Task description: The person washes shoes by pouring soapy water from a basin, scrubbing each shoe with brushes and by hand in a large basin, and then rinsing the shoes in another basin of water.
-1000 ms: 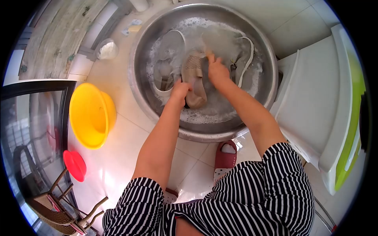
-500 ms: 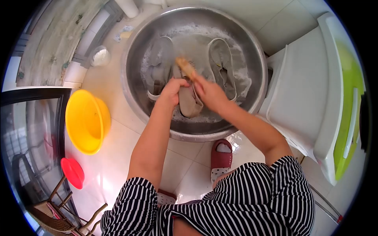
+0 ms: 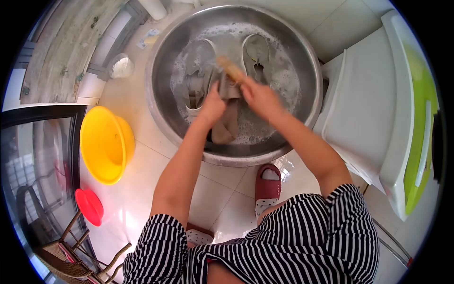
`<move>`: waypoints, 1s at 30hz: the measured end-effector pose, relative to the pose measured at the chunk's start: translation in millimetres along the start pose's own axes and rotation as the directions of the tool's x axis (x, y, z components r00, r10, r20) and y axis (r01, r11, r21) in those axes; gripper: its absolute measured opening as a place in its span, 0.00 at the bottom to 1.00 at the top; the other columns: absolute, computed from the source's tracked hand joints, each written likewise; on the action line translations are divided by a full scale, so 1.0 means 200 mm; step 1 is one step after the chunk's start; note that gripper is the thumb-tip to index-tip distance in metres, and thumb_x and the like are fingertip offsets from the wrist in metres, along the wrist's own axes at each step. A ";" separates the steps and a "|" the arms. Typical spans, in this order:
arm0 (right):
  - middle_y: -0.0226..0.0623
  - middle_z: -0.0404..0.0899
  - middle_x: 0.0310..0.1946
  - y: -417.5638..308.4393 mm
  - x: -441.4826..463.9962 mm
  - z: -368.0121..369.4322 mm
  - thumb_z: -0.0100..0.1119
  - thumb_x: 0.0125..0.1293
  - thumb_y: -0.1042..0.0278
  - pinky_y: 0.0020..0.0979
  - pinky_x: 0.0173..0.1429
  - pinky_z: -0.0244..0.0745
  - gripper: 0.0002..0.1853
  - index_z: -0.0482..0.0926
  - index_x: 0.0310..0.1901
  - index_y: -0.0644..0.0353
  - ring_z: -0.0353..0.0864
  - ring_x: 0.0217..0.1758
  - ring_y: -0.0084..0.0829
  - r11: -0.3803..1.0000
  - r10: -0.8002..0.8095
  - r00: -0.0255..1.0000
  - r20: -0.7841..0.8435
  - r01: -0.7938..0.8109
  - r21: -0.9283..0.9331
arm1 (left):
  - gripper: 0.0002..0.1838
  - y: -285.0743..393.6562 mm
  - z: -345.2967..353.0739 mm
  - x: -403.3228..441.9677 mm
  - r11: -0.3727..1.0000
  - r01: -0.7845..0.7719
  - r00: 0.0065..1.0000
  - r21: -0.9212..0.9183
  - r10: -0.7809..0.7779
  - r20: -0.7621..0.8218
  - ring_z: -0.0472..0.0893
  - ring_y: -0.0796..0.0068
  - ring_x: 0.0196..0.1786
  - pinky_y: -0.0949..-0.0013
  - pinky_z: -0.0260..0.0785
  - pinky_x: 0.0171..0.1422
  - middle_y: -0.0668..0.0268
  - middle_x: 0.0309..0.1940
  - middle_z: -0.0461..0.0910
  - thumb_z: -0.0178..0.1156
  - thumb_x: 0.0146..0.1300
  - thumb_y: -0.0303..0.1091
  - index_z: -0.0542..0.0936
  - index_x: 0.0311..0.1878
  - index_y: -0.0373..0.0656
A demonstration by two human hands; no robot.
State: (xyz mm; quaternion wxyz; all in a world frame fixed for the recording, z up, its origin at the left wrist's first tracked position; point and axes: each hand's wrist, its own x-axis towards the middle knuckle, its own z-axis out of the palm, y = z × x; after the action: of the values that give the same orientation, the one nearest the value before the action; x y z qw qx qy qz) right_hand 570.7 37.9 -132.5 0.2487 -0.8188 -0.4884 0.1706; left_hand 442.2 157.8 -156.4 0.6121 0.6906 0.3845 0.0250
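Note:
A large round metal basin (image 3: 156, 102) holds cloudy, sudsy water. My left hand (image 3: 213, 106) is closed on a grey-beige cloth shoe (image 3: 227, 124), tilted over the middle of the basin. In my right hand (image 3: 262, 100) is a wooden scrubbing brush (image 3: 230, 69), blurred by motion and lying across the upper part of that shoe. The brush's bristles are hidden from me. Two pale-edged shoe-shaped pieces lie partly under the water, a left one (image 3: 197, 92) beside my left hand and a right one (image 3: 257, 49) beyond the brush.
To the left on the tiled floor stand a yellow basin (image 3: 105, 146) and a small red basin (image 3: 89, 207). A white-and-green appliance or cabinet (image 3: 373, 104) closes off the right side. A clear cup (image 3: 121, 66) sits behind, left of the metal basin. A wicker chair (image 3: 71, 260) is at lower left.
Both hands have shifted slightly, with the brush moving a little up and right over the held shoe. The right-hand submerged piece has drifted up and left.

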 end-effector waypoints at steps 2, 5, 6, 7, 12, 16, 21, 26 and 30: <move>0.46 0.78 0.26 0.06 0.12 -0.01 0.49 0.68 0.56 0.48 0.34 0.75 0.21 0.67 0.63 0.36 0.79 0.28 0.52 0.990 0.135 0.990 -0.034 -0.136 -0.046 | 0.35 0.02 0.07 -0.02 0.999 0.004 1.000 -0.040 -0.004 0.000 0.70 0.59 0.64 0.67 0.61 0.66 0.52 0.61 0.70 0.52 0.58 0.22 0.55 0.71 0.38; 0.48 0.78 0.26 -0.09 -0.13 0.06 0.48 0.68 0.56 0.48 0.33 0.75 0.21 0.67 0.62 0.39 0.80 0.29 0.51 0.996 -0.081 0.997 -0.004 0.081 0.029 | 0.32 0.08 -0.02 -0.01 0.984 0.045 0.998 -0.172 -0.039 0.039 0.71 0.61 0.61 0.67 0.62 0.64 0.54 0.59 0.71 0.53 0.58 0.22 0.59 0.68 0.37; 0.48 0.78 0.26 -0.15 -0.21 0.07 0.47 0.69 0.57 0.49 0.33 0.75 0.21 0.66 0.64 0.41 0.80 0.29 0.50 0.977 -0.173 0.983 -0.056 0.178 0.114 | 0.28 0.09 -0.07 -0.02 0.960 0.106 0.992 -0.258 -0.085 0.090 0.73 0.63 0.58 0.67 0.64 0.62 0.56 0.56 0.74 0.53 0.58 0.22 0.63 0.64 0.36; 0.48 0.78 0.26 -0.12 -0.17 0.08 0.47 0.69 0.57 0.49 0.33 0.75 0.21 0.66 0.64 0.41 0.80 0.29 0.50 0.978 -0.172 0.983 -0.059 0.178 0.112 | 0.24 0.10 -0.10 -0.02 0.926 0.172 0.981 -0.336 -0.129 0.146 0.75 0.66 0.55 0.67 0.66 0.59 0.59 0.53 0.76 0.54 0.57 0.22 0.68 0.60 0.35; 0.53 0.78 0.32 0.08 0.08 0.18 0.45 0.69 0.60 0.48 0.41 0.76 0.28 0.54 0.70 0.42 0.80 0.35 0.53 0.982 0.190 0.981 0.033 -0.190 -0.017 | 0.17 -0.01 0.07 -0.04 0.850 0.184 0.982 -0.493 -0.184 0.050 0.79 0.66 0.43 0.65 0.71 0.50 0.58 0.41 0.80 0.61 0.57 0.29 0.76 0.48 0.32; 0.57 0.76 0.45 0.20 0.08 0.30 0.45 0.67 0.69 0.47 0.49 0.75 0.33 0.46 0.71 0.45 0.78 0.47 0.56 0.921 0.269 0.954 0.133 -0.214 -0.325 | 0.22 -0.27 0.15 0.09 0.971 0.227 0.932 0.080 -0.192 -0.308 0.79 0.61 0.43 0.63 0.71 0.50 0.54 0.42 0.80 0.64 0.54 0.33 0.75 0.49 0.28; 0.62 0.73 0.47 0.09 0.05 0.28 0.48 0.66 0.68 0.51 0.48 0.73 0.34 0.47 0.71 0.47 0.77 0.44 0.61 0.969 0.243 0.957 0.160 -0.233 -0.078 | 0.21 -0.28 0.21 0.11 0.906 0.244 0.916 -0.347 -0.332 -0.224 0.78 0.61 0.46 0.61 0.70 0.48 0.55 0.45 0.78 0.60 0.57 0.34 0.75 0.52 0.33; 0.57 0.79 0.36 -0.13 -0.12 0.06 0.43 0.69 0.61 0.53 0.43 0.74 0.25 0.56 0.67 0.44 0.80 0.38 0.57 0.988 0.092 0.952 0.293 -0.051 -0.145 | 0.16 -0.09 0.10 0.02 0.775 0.236 0.921 -0.586 -0.371 -0.119 0.77 0.68 0.44 0.64 0.69 0.46 0.59 0.44 0.78 0.56 0.60 0.28 0.75 0.51 0.33; 0.53 0.81 0.31 -0.02 0.09 0.01 0.44 0.68 0.63 0.52 0.39 0.75 0.24 0.58 0.66 0.42 0.82 0.34 0.54 0.975 0.168 0.976 0.138 -0.144 -0.171 | 0.14 -0.09 0.17 0.01 0.840 0.048 0.976 -0.541 -0.154 -0.152 0.76 0.73 0.42 0.69 0.69 0.46 0.63 0.40 0.79 0.55 0.62 0.25 0.75 0.51 0.33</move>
State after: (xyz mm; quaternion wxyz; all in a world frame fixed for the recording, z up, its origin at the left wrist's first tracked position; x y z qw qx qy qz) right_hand 574.9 55.8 -131.5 0.1304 -0.8568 -0.4518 0.2116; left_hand 451.4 130.5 -181.5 0.7410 0.4660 0.4547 0.1641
